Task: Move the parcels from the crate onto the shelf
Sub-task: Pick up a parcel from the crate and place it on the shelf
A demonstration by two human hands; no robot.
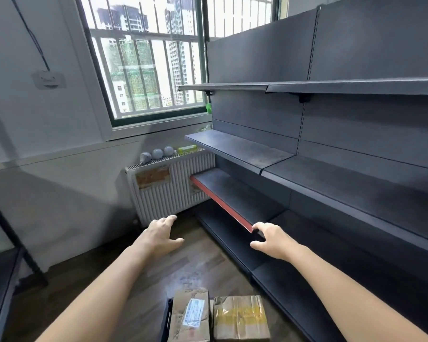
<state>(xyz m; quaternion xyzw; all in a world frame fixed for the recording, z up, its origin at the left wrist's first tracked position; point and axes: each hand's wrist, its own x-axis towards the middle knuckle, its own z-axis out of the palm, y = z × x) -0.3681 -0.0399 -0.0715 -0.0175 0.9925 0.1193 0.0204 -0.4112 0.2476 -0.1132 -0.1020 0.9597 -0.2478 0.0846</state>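
Observation:
Two brown cardboard parcels stand side by side at the bottom edge: one with a white label (190,314) and one with yellow tape (240,317). They sit in a dark crate (165,322), of which only the left wall shows. A dark grey shelf unit (331,174) with several bare boards fills the right side; one lower board has a red front edge (223,206). My left hand (162,234) hovers over the floor with spread fingers, holding nothing. My right hand (269,239) is held out near the red edge, fingers loosely spread, holding nothing.
A white radiator (171,191) stands under the barred window (143,60), with light bulbs (156,154) and a yellow-green box (187,149) on top. A dark rack (0,280) lines the left edge. Wooden floor (195,265) lies between crate and shelves.

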